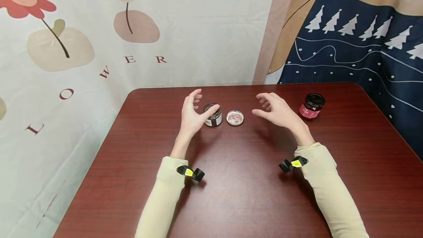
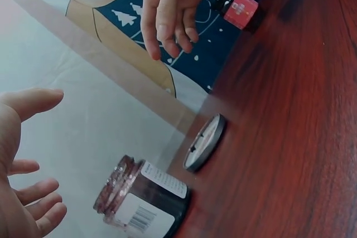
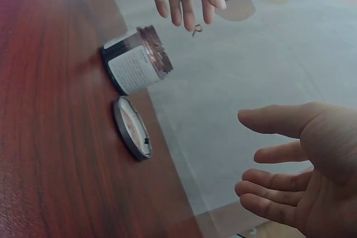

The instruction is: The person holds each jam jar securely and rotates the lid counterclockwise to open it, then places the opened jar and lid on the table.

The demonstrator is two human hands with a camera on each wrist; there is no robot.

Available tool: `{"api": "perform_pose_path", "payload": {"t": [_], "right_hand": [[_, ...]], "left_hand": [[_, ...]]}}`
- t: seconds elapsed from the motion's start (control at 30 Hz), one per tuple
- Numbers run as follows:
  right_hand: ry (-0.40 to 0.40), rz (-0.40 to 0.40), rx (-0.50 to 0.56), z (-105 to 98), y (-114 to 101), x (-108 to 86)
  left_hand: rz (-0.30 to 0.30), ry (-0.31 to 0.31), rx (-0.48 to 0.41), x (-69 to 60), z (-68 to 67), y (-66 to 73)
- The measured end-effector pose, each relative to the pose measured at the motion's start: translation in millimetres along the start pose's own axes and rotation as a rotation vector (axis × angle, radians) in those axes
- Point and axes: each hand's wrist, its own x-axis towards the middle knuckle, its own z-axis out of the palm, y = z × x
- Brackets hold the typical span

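Observation:
An uncapped glass jar (image 1: 213, 120) with a white barcode label stands upright near the table's far edge. Dark residue clings to its threaded neck in the left wrist view. Beside it, to the right, its lid (image 1: 235, 118) lies with the smeared inner face up. My left hand (image 1: 193, 116) hovers over the jar's left side, thumb spread from the fingers; the left wrist view shows it apart from the glass. My right hand (image 1: 277, 110) hangs in the air to the right of the lid, fingers loosely bent, holding nothing.
A second jar (image 1: 312, 105) with a black lid and pink label stands at the back right. The dark red wooden table (image 1: 231, 194) ends at a printed curtain (image 1: 205, 47) behind. A navy tree-print cloth (image 1: 350, 54) hangs at the right.

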Motion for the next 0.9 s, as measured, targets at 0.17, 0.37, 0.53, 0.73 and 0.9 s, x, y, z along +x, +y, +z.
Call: {"api": "perform_pose_path", "payload": {"t": [0.17,0.37,0.53,0.73,0.9], "right_hand": [[0.003,0.014,-0.001,-6,0,-2.5],[0.003,0.034,-0.012,-13,-1,-6.2],[0.007,0.052,-0.021,-20,1,-9.0],[0.002,0.085,-0.014,-30,5,-13.2],[0.013,0.098,-0.011,-38,9,-15.4]], "left_hand": [[0.058,0.019,-0.018,-0.8,0.1,6.8],[0.103,0.033,-0.042,-1.4,0.9,13.7],[0.122,0.019,-0.047,-2.6,1.5,19.9],[0.139,0.002,-0.068,-4.7,4.0,24.9],[0.147,-0.024,-0.104,-6.6,9.0,27.6]]}}
